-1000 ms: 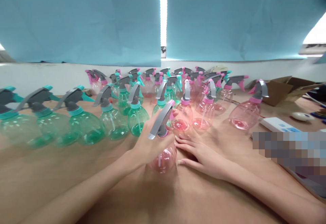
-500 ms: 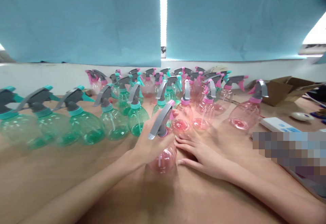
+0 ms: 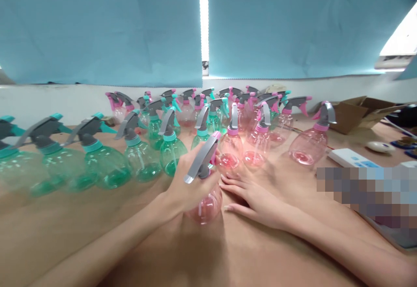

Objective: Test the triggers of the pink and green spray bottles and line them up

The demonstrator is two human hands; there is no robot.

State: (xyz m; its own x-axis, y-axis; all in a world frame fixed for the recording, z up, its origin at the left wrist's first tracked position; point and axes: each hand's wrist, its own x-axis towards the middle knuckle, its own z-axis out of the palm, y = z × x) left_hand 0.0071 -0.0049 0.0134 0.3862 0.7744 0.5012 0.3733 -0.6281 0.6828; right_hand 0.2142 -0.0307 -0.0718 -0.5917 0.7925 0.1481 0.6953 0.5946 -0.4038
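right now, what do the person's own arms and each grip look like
The left forearm and right forearm are slender and bare, with no sleeve, watch or bracelet in view. The left grip and right grip are ungloved human hands. No markings show. The right has slim fingers; most left fingers are hidden.

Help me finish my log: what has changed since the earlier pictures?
Only the view shifted slightly, so things on the table appear a little further left. Nothing was grabbed or released: the left hand still holds the pink bottle, the right hand stays beside it.
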